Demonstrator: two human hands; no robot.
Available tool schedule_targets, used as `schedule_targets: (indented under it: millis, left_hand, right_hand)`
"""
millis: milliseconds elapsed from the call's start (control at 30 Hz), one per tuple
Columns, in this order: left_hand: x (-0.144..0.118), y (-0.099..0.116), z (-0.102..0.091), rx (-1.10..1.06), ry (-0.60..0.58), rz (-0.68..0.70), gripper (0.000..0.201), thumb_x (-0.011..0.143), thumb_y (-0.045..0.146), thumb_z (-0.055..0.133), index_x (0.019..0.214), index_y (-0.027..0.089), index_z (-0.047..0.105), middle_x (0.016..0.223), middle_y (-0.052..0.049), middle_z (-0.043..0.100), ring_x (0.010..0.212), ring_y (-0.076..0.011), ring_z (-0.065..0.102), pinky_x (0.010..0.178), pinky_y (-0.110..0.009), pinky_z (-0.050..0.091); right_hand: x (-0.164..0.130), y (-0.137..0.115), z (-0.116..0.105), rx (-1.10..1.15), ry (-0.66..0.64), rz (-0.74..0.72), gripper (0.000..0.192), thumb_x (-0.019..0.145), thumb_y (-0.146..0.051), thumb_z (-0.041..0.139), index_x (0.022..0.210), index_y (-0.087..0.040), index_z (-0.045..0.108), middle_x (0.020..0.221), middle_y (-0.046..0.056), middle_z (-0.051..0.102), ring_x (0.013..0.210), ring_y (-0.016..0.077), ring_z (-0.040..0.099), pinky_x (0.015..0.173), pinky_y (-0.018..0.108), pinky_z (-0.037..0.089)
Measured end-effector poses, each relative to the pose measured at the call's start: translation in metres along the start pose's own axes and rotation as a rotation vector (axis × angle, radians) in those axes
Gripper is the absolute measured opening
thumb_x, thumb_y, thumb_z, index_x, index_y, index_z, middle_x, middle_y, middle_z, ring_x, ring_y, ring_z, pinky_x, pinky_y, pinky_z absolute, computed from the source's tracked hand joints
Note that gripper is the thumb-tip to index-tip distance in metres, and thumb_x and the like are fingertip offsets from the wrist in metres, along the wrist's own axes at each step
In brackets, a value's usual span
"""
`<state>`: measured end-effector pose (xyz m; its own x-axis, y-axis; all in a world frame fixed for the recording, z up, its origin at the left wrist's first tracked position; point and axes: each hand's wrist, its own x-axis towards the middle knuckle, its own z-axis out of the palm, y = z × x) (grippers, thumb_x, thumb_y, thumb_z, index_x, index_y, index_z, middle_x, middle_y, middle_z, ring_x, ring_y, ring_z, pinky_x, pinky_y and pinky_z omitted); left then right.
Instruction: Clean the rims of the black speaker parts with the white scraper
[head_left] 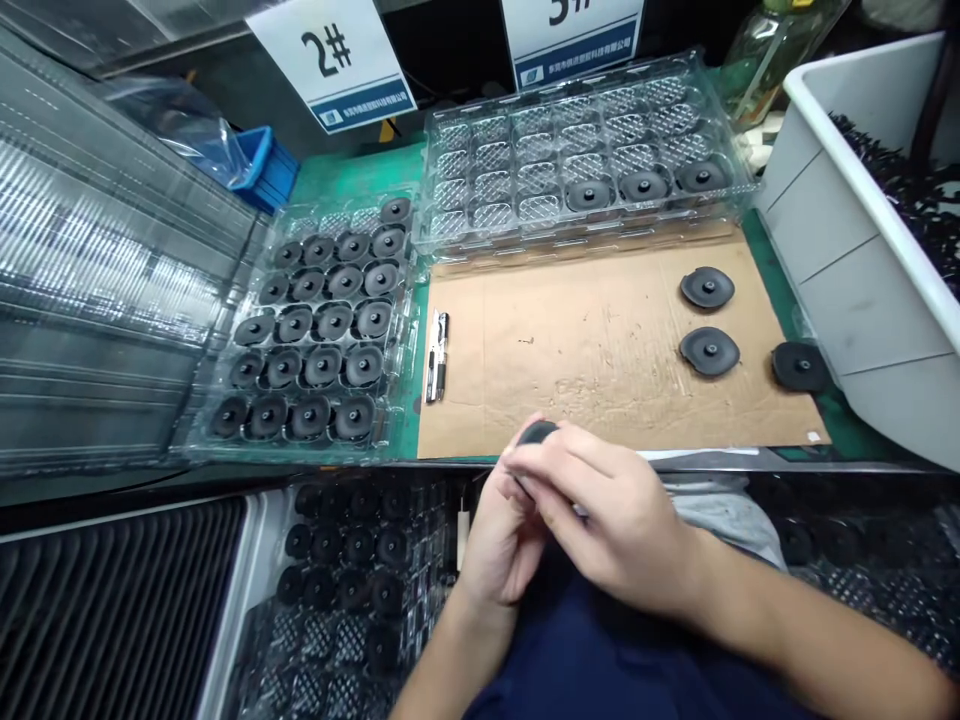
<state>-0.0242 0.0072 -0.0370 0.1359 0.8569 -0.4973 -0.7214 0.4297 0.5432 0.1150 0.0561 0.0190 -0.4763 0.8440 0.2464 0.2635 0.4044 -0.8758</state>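
Note:
Close to my body, at the front edge of the cardboard, both hands are closed on a dark rounded plastic part (538,432). My left hand (499,540) grips it from the left and below. The fingers of my right hand (619,505) press on it from the right and cover most of it; whether they also hold something small is hidden. Two similar parts, an upper one (707,288) and a lower one (709,351), lie on the cardboard sheet (540,350). Another dark part (799,367) rests at its right edge.
A clear blister tray (405,330) with many dark parts lies left. Stacked clear trays (536,175) stand behind the cardboard. A craft knife and pen (436,358) lie at its left. A grey bin (847,230) borders the right, a blue box (271,170) the back left.

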Motion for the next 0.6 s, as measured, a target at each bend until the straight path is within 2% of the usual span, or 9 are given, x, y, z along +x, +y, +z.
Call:
schedule_targets:
  millis: [67,100,233,267,333,400,500,533,600]
  left_hand:
    - [0.001,0.0,-0.002,0.033,0.039,0.02,0.058,0.074,0.027,0.072,0.128,0.028,0.05,0.123,-0.005,0.06,0.112,-0.0212,0.057,0.088,-0.027,0.051]
    - [0.001,0.0,-0.001,0.048,0.055,0.036,0.059,0.072,0.026,0.074,0.127,0.027,0.051,0.122,-0.005,0.061,0.11,-0.0207,0.058,0.086,-0.025,0.052]
    - [0.0,0.004,0.012,0.071,0.103,0.044,0.044,0.072,0.026,0.074,0.114,0.023,0.061,0.105,-0.003,0.068,0.1,-0.0175,0.063,0.085,-0.022,0.051]
    - [0.0,0.006,0.015,0.07,0.105,0.041,0.042,0.072,0.025,0.074,0.112,0.024,0.062,0.104,-0.002,0.068,0.1,-0.0175,0.064,0.086,-0.023,0.051]
    - [-0.001,0.01,0.02,0.061,0.074,0.037,0.046,0.068,0.023,0.077,0.112,0.026,0.062,0.108,-0.001,0.067,0.099,-0.019,0.064,0.086,-0.025,0.052]
    - [-0.002,0.012,0.021,0.052,0.019,0.039,0.054,0.063,0.025,0.08,0.114,0.025,0.061,0.111,-0.003,0.066,0.098,-0.02,0.065,0.084,-0.024,0.053]
    - [-0.002,0.011,0.02,0.041,-0.012,0.034,0.057,0.063,0.032,0.08,0.115,0.024,0.062,0.113,-0.004,0.066,0.102,-0.0173,0.063,0.082,-0.017,0.051]
    - [-0.003,0.011,0.019,0.035,-0.003,0.025,0.056,0.065,0.032,0.079,0.117,0.024,0.061,0.114,-0.003,0.066,0.103,-0.016,0.062,0.082,-0.016,0.05]
    - [-0.004,0.01,0.018,0.01,-0.004,-0.019,0.055,0.068,0.031,0.077,0.12,0.026,0.059,0.115,-0.001,0.065,0.103,-0.0147,0.061,0.084,-0.016,0.048]
  right_hand:
    - [0.001,-0.003,0.002,0.013,-0.162,0.045,0.021,0.086,-0.01,0.048,0.099,-0.017,0.063,0.09,0.003,0.064,0.083,0.0125,0.058,0.076,0.024,0.048]
    - [0.002,-0.003,0.003,-0.003,-0.193,0.074,0.02,0.086,-0.01,0.049,0.096,-0.017,0.064,0.088,0.002,0.064,0.081,0.0119,0.058,0.074,0.023,0.048]
    - [0.001,0.001,0.002,-0.11,0.033,-0.046,0.021,0.088,-0.013,0.047,0.104,-0.013,0.062,0.092,0.007,0.064,0.085,0.0149,0.059,0.08,0.028,0.048]
    - [-0.002,0.002,0.0,-0.091,0.037,-0.09,0.023,0.088,-0.014,0.048,0.107,-0.013,0.061,0.095,0.007,0.065,0.087,0.0152,0.059,0.083,0.028,0.047]
    - [-0.01,0.003,-0.006,-0.032,-0.062,-0.119,0.023,0.087,-0.011,0.049,0.106,-0.014,0.061,0.096,0.006,0.065,0.087,0.0134,0.059,0.082,0.025,0.047]
    - [-0.018,0.003,-0.014,-0.06,-0.132,-0.035,0.023,0.086,-0.009,0.049,0.103,-0.016,0.062,0.088,0.004,0.064,0.077,0.0112,0.058,0.071,0.022,0.048]
    - [-0.02,0.003,-0.021,-0.294,-0.046,0.053,0.022,0.086,-0.01,0.047,0.1,-0.016,0.063,0.078,0.004,0.061,0.067,0.0129,0.055,0.062,0.026,0.044]
    - [-0.017,0.003,-0.021,-0.371,-0.01,0.014,0.022,0.087,-0.011,0.046,0.099,-0.017,0.063,0.08,0.005,0.063,0.068,0.0143,0.054,0.063,0.028,0.043]
    - [-0.008,0.007,-0.02,-0.42,0.045,-0.186,0.022,0.089,-0.014,0.045,0.098,-0.019,0.064,0.086,0.006,0.066,0.071,0.0161,0.054,0.066,0.032,0.041]
